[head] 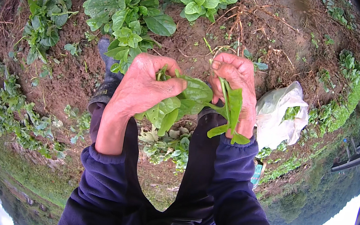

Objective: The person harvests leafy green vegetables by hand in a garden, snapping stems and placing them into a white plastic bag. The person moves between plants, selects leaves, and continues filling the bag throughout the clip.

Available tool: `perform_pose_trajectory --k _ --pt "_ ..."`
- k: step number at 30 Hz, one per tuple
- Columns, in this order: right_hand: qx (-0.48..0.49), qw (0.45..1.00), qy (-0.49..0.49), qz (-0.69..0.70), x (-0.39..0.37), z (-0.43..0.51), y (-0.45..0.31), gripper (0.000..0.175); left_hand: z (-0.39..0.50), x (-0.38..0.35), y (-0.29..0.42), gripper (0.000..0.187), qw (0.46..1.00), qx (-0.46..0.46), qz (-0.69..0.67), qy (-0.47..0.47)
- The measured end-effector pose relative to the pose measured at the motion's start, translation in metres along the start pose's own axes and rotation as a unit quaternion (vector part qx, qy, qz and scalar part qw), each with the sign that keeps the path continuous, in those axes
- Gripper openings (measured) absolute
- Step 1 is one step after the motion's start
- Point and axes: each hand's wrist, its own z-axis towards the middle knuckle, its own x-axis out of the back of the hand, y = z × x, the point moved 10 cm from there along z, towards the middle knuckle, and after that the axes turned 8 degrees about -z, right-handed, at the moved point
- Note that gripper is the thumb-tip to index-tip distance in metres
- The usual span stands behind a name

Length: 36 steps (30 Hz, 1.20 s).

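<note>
My left hand (151, 86) grips a small bunch of broad green leaves (166, 110), its thumb pressed over the stems. The leaves hang down below the palm and spread toward the other hand. My right hand (235, 82) is closed on a leafy green sprig (232, 104) whose leaves droop over the wrist. A thin stem shows at the right fingertips. The two hands are apart, held over the soil between my legs, and leaves bridge part of the gap. What lies inside each fist is hidden.
A white plastic bag (275, 125) with greens inside stands at the right. Leafy plants (127, 23) grow ahead, and others (47, 20) to the left. Dry stalks (240, 28) lie on the brown soil (189, 40). My dark rubber boot (107, 79) is beside the front plants.
</note>
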Motion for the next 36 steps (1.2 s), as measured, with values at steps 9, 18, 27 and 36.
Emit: perform_pose_trajectory --k 9,18,27,36 --pt "0.013 0.998 -0.054 -0.006 -0.014 -0.005 -0.008 0.014 -0.002 0.001 0.009 0.011 0.986 -0.014 -0.165 0.026" --pt "0.002 0.992 -0.04 -0.119 -0.031 -0.006 -0.005 0.012 0.006 0.0 0.007 0.029 0.982 -0.046 -0.166 0.075" --pt "0.045 0.993 0.047 -0.095 0.008 -0.001 -0.018 0.025 0.006 -0.012 -0.004 0.016 0.985 0.019 -0.169 0.018" --pt "0.078 0.922 0.154 -0.346 0.009 0.004 -0.021 0.024 0.007 -0.023 -0.003 0.037 0.998 0.019 -0.057 0.005"
